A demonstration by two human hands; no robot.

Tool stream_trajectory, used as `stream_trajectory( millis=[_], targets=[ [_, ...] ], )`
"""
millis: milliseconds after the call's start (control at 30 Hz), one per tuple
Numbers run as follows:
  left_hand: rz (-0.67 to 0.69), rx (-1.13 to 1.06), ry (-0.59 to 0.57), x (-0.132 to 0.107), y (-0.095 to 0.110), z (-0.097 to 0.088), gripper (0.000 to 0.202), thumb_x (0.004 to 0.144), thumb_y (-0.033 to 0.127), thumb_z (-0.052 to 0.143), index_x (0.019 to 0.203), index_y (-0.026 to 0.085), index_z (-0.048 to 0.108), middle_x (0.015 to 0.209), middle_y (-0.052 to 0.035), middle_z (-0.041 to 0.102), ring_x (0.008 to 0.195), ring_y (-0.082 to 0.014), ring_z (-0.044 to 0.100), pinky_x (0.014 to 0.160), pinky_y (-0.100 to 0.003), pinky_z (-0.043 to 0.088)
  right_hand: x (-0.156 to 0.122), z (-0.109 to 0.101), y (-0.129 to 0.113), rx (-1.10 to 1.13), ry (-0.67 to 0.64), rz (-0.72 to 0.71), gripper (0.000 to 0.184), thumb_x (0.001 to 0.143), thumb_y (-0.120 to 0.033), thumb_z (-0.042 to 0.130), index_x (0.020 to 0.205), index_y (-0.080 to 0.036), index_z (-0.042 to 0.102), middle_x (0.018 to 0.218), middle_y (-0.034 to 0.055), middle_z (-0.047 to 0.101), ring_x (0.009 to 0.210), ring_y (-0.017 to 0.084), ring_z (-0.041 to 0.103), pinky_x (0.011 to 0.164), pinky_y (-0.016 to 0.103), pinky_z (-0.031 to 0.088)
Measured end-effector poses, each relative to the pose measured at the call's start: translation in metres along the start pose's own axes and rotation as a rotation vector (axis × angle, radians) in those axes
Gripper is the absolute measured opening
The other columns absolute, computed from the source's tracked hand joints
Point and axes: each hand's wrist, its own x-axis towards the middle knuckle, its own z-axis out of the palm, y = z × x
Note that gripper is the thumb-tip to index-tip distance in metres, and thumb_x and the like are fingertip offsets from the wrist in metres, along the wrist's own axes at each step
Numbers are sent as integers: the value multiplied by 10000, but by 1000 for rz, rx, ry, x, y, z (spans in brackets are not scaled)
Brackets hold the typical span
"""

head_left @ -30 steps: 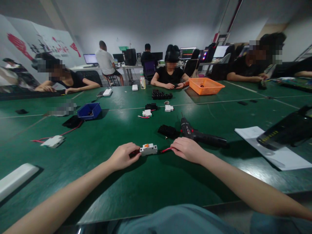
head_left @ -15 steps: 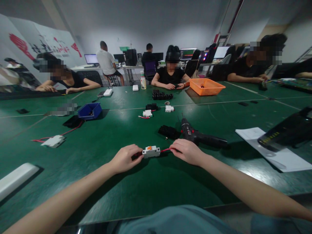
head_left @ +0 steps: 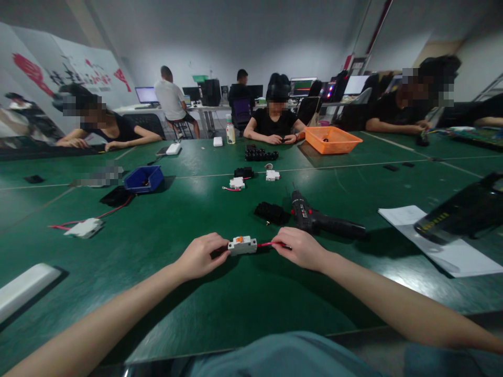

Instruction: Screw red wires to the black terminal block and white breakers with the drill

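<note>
A small white circuit breaker [head_left: 242,245] with an orange switch lies on the green table [head_left: 220,303] between my hands. My left hand [head_left: 201,256] is closed, pinching a dark wire at the breaker's left end. My right hand [head_left: 299,247] is closed on a red wire [head_left: 266,244] that runs into the breaker's right end. A black electric screwdriver [head_left: 322,222] lies just beyond my right hand, and a black part [head_left: 270,212] sits to its left.
Other breakers with wires lie at the left [head_left: 83,228] and farther back [head_left: 237,183]. A blue bin [head_left: 143,178], an orange basket [head_left: 331,139], white paper [head_left: 440,241] and a black case [head_left: 459,212] are on the table. Several people sit around it.
Both hands and the breaker stay in nearly the same place; my right hand has shifted slightly along the red wire toward me.
</note>
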Motion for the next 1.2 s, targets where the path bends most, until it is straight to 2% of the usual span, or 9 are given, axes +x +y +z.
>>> stream_trajectory(
  millis=[600, 667, 733, 800, 833, 933, 1000, 1100, 1200],
  targets=[
    [22, 18, -16, 3, -1, -4, 206, 966, 278, 509, 1060, 196, 673, 942, -60, 710, 848, -165, 622, 742, -293, 484, 5, 4, -1, 70, -41, 78, 140, 985, -231, 553, 986, -171, 680, 917, 65, 676, 818, 186, 634, 723, 321, 530],
    [39, 59, -14, 3, 0, -5, 203, 963, 278, 507, 1051, 193, 670, 933, -63, 705, 843, -170, 623, 744, -306, 480, 6, 0, -2, 22, -32, 69, 165, 978, -271, 571, 1065, -176, 675, 989, 82, 690, 890, 210, 651, 777, 353, 549],
    [53, 110, 0, 2, -1, -6, 195, 959, 283, 514, 1043, 192, 665, 931, -65, 701, 855, -179, 625, 766, -327, 476, 7, -8, -1, -45, -12, 25, 293, 955, -339, 615, 1199, -178, 637, 1119, 109, 689, 1024, 251, 646, 876, 411, 548],
    [61, 155, 22, 1, -1, -6, 183, 954, 298, 529, 1032, 192, 658, 934, -64, 696, 882, -190, 627, 805, -352, 471, 7, -22, 4, -124, 30, -3, 398, 942, -384, 627, 1282, -178, 595, 1217, 126, 667, 1132, 281, 615, 967, 466, 518],
    [63, 169, 31, 1, -2, -6, 182, 952, 308, 537, 1034, 194, 654, 941, -63, 695, 900, -196, 627, 826, -363, 468, 5, -31, 9, -161, 61, 4, 385, 953, -383, 605, 1279, -179, 596, 1227, 127, 665, 1149, 285, 608, 990, 480, 504],
    [58, 178, 46, -1, -2, -7, 213, 950, 337, 550, 1089, 201, 635, 984, -67, 692, 945, -207, 621, 863, -380, 461, -4, -60, 32, -254, 156, 110, 274, 994, -339, 501, 1155, -173, 649, 1141, 129, 684, 1086, 277, 624, 974, 481, 503],
    [51, 166, 46, 0, -1, -8, 247, 951, 350, 552, 1135, 199, 618, 1017, -72, 690, 949, -207, 617, 856, -378, 462, -15, -77, 53, -293, 151, 221, 288, 995, -355, 471, 1102, -172, 667, 1096, 135, 688, 1044, 286, 632, 948, 493, 509],
    [38, 141, 46, 1, 1, -6, 248, 956, 356, 547, 1131, 194, 617, 1015, -75, 690, 918, -199, 617, 817, -360, 468, -33, -95, 81, -238, -9, 407, 387, 935, -470, 554, 1178, -188, 661, 1184, 131, 674, 1106, 303, 619, 978, 492, 498],
    [23, 110, 52, 2, 0, -2, 216, 965, 346, 537, 1089, 197, 633, 986, -72, 692, 889, -190, 621, 785, -339, 476, -46, -102, 96, -72, -205, 575, 615, 822, -534, 682, 1335, -207, 592, 1320, 119, 626, 1167, 305, 608, 1016, 440, 485]
  ],
)
